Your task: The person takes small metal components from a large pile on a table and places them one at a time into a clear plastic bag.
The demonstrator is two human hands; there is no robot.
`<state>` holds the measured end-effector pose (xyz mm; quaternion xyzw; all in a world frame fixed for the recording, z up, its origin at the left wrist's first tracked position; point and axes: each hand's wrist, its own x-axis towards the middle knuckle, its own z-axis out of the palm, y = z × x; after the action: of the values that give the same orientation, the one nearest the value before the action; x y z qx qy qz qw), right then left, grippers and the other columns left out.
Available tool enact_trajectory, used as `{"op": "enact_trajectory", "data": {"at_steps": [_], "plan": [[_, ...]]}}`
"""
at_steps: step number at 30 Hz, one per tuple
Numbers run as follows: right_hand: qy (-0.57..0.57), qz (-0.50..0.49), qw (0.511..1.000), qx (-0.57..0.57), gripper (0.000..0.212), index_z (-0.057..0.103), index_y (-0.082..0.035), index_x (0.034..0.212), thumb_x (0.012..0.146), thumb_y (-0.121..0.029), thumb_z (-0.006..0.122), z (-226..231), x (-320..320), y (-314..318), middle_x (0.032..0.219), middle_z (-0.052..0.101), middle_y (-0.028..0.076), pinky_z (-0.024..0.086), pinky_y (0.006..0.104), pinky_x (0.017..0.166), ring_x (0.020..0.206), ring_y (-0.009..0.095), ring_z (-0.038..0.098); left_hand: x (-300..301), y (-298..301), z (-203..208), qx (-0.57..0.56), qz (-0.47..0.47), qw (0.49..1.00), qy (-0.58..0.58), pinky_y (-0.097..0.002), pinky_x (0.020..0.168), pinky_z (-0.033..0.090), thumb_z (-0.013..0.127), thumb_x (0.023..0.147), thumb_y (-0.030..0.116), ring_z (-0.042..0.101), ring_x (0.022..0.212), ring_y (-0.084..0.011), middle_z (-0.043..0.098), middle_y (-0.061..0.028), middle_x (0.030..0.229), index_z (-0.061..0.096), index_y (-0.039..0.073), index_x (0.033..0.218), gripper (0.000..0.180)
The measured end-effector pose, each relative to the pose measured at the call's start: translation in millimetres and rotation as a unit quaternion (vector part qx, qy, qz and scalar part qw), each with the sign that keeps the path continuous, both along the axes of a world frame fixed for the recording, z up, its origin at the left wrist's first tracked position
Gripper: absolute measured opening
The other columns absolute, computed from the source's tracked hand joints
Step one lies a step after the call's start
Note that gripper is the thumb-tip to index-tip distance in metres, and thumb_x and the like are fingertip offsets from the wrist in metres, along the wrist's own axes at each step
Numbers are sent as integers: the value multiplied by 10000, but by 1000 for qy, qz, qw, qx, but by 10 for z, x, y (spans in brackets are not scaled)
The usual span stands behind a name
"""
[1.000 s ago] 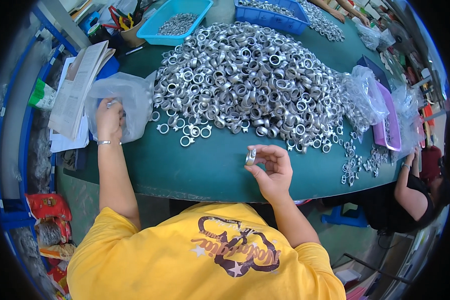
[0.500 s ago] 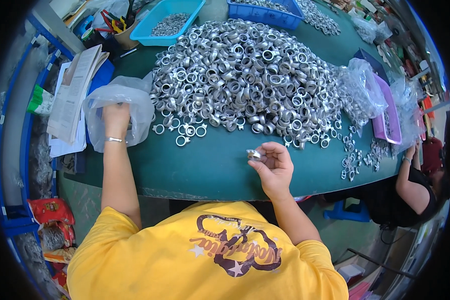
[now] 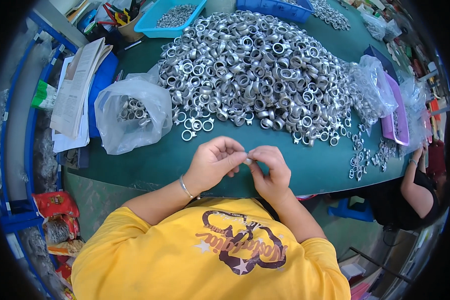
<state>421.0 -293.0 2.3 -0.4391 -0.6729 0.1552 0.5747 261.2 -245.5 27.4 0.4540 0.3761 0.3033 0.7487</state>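
My left hand [image 3: 216,162] and my right hand [image 3: 271,172] meet over the near edge of the table, fingertips together. Pinched between them is a small silver metal ring [image 3: 248,161], mostly covered by the fingers. Beyond my hands rises a large heap of silver metal rings [image 3: 255,70], many with a small lug on the side. To the left of the heap stands an open clear plastic bag [image 3: 117,132] with several rings inside.
A light-blue tray [image 3: 157,31] and a dark-blue bin [image 3: 280,11] of small metal parts stand behind the heap. Papers [image 3: 77,95] lean at the left. Small loose rings [image 3: 359,159] lie at right by a purple tray [image 3: 401,115]. Another person's arm [image 3: 412,180] shows at far right.
My left hand has come out of the plastic bag and moved right to meet my right hand at the ring. The bag now shows rings inside. The view has shifted slightly.
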Motion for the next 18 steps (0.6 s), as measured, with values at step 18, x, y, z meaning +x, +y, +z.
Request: {"op": "enact_trajectory", "data": {"at_steps": [18], "plan": [[-16, 21, 995, -96, 219, 577, -27, 892, 697, -2, 674, 48, -140, -11, 868, 584, 128, 494, 332, 637, 753, 275, 588, -73, -36, -170, -185, 49, 971, -144, -263, 737, 509, 448, 926, 158, 598, 807, -161, 584, -103, 910, 541, -17, 1064, 242]]}}
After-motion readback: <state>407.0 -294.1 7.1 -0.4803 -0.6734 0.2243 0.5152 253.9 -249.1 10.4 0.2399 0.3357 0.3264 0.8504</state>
